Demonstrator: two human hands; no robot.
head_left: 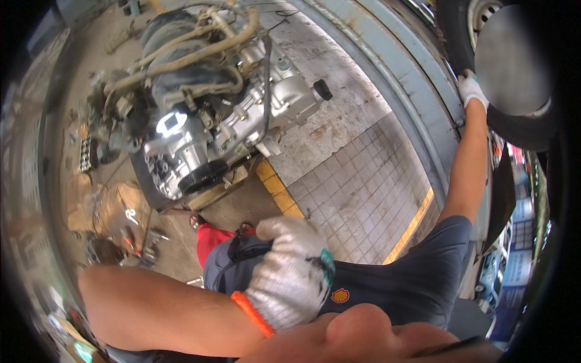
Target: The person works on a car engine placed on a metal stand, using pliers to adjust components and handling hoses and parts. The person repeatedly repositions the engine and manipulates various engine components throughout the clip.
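My left hand (290, 278), in a white knit glove with an orange cuff, is curled shut on the dark grey garment (387, 284) at my waist. My right arm reaches far up to the right. There my right hand (471, 89), also in a white glove, lies against a black tyre (514, 130) beside the grey edge of a vehicle body (423, 91). Whether its fingers grip anything is too small to tell. A large car engine (206, 103) with hoses and a silver gearbox stands on the floor at the upper left, apart from both hands.
The engine rests on wooden boards (224, 187). White floor tiles (357, 193) with yellow border strips (275, 187) lie below me. Cardboard and small tools (121, 218) litter the concrete at left. A red piece of footwear (210, 241) shows by my waist.
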